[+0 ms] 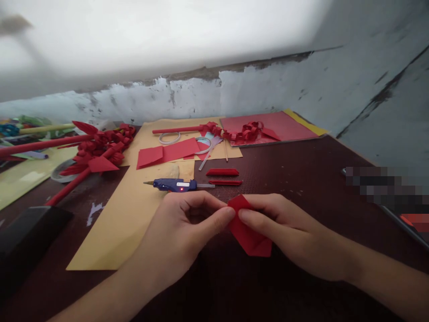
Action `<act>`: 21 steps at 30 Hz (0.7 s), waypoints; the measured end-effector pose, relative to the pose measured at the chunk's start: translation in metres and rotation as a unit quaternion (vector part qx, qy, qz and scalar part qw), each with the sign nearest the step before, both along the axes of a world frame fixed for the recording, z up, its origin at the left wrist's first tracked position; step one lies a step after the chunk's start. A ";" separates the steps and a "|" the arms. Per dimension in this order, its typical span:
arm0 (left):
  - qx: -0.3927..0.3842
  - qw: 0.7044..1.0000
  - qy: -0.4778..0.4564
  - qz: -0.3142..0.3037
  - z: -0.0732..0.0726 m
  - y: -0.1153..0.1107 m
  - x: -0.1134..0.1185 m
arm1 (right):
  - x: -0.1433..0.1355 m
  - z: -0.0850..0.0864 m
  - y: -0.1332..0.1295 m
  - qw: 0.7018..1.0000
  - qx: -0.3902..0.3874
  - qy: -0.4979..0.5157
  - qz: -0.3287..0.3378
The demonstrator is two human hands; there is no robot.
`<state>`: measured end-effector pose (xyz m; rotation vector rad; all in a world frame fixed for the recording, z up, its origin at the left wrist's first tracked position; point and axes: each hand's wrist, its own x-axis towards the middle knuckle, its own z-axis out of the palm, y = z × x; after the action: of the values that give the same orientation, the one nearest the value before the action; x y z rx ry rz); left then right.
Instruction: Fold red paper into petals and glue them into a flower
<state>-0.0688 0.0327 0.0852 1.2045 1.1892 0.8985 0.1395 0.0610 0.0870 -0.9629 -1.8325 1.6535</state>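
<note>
A folded piece of red paper [253, 237] is pinched between both hands above the dark table. My left hand [191, 228] grips its upper left edge with thumb and fingertips. On the other side, my right hand [284, 223] has its thumb on the front of the paper and its fingers behind. Just beyond the hands lie two narrow folded red strips [222, 171]. A blue glue gun [174, 184] with a lit red light rests on tan paper behind my left hand.
Red paper flower stems [100, 152] and a black box [33, 237] are at the left. Tan sheets [110, 232], a flat red paper [181, 150], tape rolls [170, 137] and a red folder [284, 125] lie toward the wall [261, 89].
</note>
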 end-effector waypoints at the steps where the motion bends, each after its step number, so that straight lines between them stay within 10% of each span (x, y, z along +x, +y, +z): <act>1: 0.003 1.000 0.005 0.000 0.001 0.000 0.000 | 0.001 -0.001 0.001 1.000 -0.002 -0.007 0.007; 21: 0.009 0.999 -0.037 0.010 0.001 0.001 0.002 | 0.004 -0.004 0.000 0.999 0.024 -0.023 0.027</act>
<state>-0.0664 0.0341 0.0866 1.1665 1.1373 0.9629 0.1438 0.0615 0.0834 -0.9455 -1.9363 1.6241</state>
